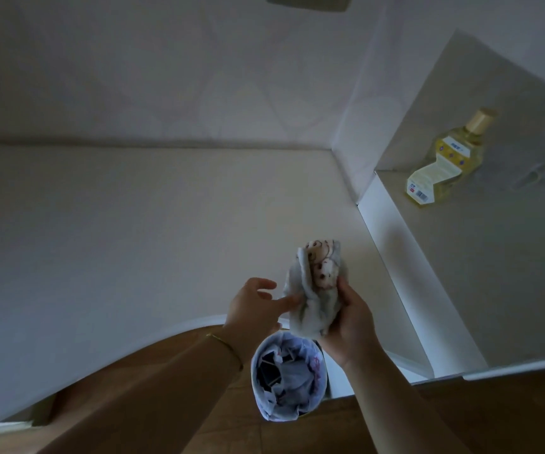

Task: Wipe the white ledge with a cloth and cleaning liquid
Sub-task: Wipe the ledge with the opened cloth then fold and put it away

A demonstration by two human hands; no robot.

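Wiping looks unstarted: the right hand [349,322] grips the bunched cloth [313,283] over the white ledge [166,208], the left hand [254,303] loosely touches it, and the yellow bottle [445,158] stands well apart.

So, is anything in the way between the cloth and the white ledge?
Nothing visible. The right hand holds the cloth, touched by the left hand, above the white ledge; the yellow bottle stands apart on the shelf at right.

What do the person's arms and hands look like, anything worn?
Bare hands and forearms, no sleeves or gloves in view. Left hand: thin gold-coloured bracelet at the wrist. Right hand: wrist bare; no rings seen on the fingers that show.
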